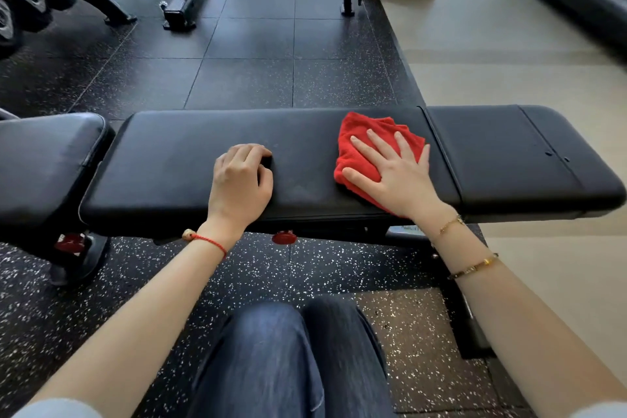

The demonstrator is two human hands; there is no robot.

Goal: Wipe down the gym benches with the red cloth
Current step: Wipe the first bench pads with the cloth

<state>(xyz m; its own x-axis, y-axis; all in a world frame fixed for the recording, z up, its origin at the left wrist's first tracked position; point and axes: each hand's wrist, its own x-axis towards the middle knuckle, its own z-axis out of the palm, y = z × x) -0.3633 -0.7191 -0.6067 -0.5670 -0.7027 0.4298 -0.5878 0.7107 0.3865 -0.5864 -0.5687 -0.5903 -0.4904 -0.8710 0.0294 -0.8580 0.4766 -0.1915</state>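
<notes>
Now, step: wiping the long pad of the near bench (pixel 305 153), a black padded surface.
Red cloth (pixel 368 141): bunched on the pad's right part, beside the seam.
Right hand (pixel 393 166): fingers straight and spread, pressing the cloth flat.
Left hand (pixel 241 176): fingers curled, holding nothing, resting on the pad.
Next move: probably a steady sweep leftward, pressure kept even.
Hidden: bench frame mostly under the pad; second bench (pixel 44 159) cut off at left.

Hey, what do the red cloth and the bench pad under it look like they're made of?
Red cloth: soft, fuzzy fabric, probably terry or microfibre, judging by its nappy, matte, crumpled surface. Bench pad: smooth black vinyl or leather-like cover over padding, going by its soft sheen, rounded edges and seams.
</notes>
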